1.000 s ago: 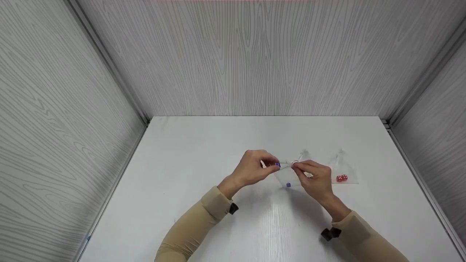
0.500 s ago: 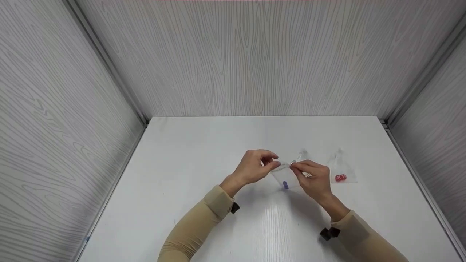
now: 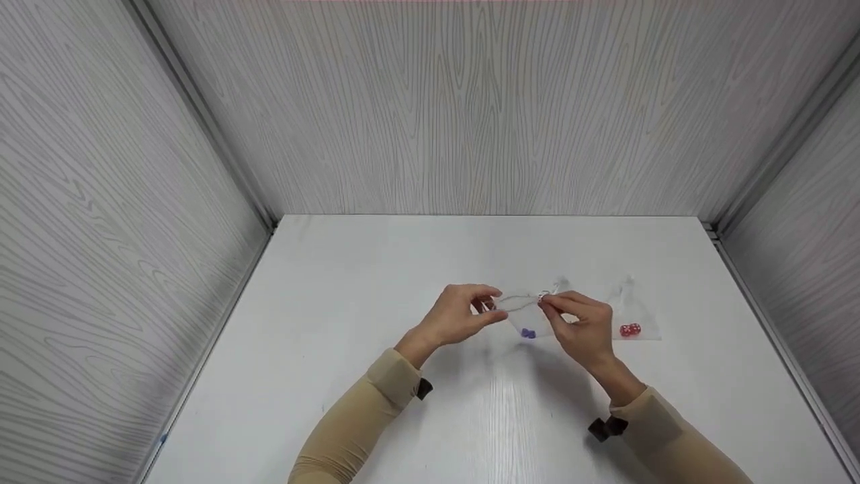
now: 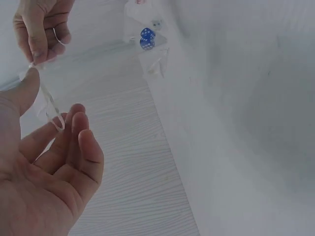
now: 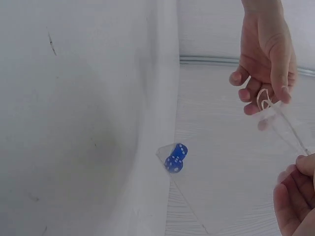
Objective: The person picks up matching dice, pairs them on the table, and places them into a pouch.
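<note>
A clear drawstring pouch (image 5: 211, 191) hangs between my two hands with two blue dice (image 5: 175, 158) together in its bottom corner. My right hand (image 3: 583, 329) pinches the pouch at its mouth, by the white cord (image 3: 517, 297), between thumb and fingertips. Across from it, my left hand (image 3: 460, 314) has thumb and fingers spread apart at the other end of the mouth. In the left wrist view, a loop of that cord lies at its fingertips (image 4: 88, 142), which are only loosely bent.
Behind my right hand lies another clear pouch (image 3: 559, 285), partly hidden. Farther right, a clear pouch (image 3: 625, 306) with red dice (image 3: 630, 329) rests on the white table (image 3: 376, 269). Wood-patterned panels (image 3: 430, 107) enclose the back and sides.
A second ago my left hand pinched a blue die at the pouch's mouth; that die is now inside, beside the other. The left hand has spread and drawn slightly leftward.
</note>
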The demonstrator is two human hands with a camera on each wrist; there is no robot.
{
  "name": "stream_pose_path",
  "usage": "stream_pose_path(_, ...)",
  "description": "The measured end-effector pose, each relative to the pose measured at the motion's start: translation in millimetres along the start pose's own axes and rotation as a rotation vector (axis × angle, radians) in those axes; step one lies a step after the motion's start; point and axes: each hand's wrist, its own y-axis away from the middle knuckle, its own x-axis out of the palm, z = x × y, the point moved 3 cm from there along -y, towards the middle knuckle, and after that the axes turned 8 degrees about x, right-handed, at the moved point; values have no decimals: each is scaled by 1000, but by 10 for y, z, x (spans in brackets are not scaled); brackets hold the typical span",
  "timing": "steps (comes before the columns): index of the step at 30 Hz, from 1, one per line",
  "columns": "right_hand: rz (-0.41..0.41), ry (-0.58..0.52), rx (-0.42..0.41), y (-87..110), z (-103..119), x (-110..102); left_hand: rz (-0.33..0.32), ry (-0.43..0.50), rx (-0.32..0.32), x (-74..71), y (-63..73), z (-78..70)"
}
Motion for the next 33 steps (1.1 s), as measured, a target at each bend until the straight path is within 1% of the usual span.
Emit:
stream_pose_path(3, 1, -24, 15, 10, -7, 10, -46, 50, 16, -10, -11, -10)
stream_pose_path(5, 7, -33, 20, 19, -10, 14, -70, 67, 31, -17, -19, -19)
stream_pose_path(10, 32, -4, 30, 46, -36, 10, -115, 36, 74, -42, -31, -40)
stream_pose_path(13, 42, 32, 68, 52, -52, -20, -122, 11, 93, -58, -37, -55)
stream_pose_path(16, 64, 62, 127, 43, -58, -54, -115, -11, 107, -66, -42, -63)
stream_pose_path(18, 105, 72, 161, 23, -63, -57, -108, -31, 115, -71, -43, -71)
stream_pose_path(20, 170, 72, 177, -4, -64, -40, -103, -47, 120, -76, -44, -81)
stream_pose_path(22, 233, 66, 166, -34, -60, -9, -101, -56, 125, -82, -47, -96)
stream_pose_path(24, 271, 61, 131, -60, -53, 18, -98, -57, 127, -86, -53, -112)
stream_pose_path(26, 282, 57, 90, -80, -45, 33, -94, -56, 127, -91, -58, -129)
stream_pose_path(29, 273, 44, 34, -97, -33, 26, -83, -57, 113, -110, -63, -143)
stream_pose_path(33, 284, 7, 0, -118, -22, -27, -63, -78, 130, -182, -45, -126)
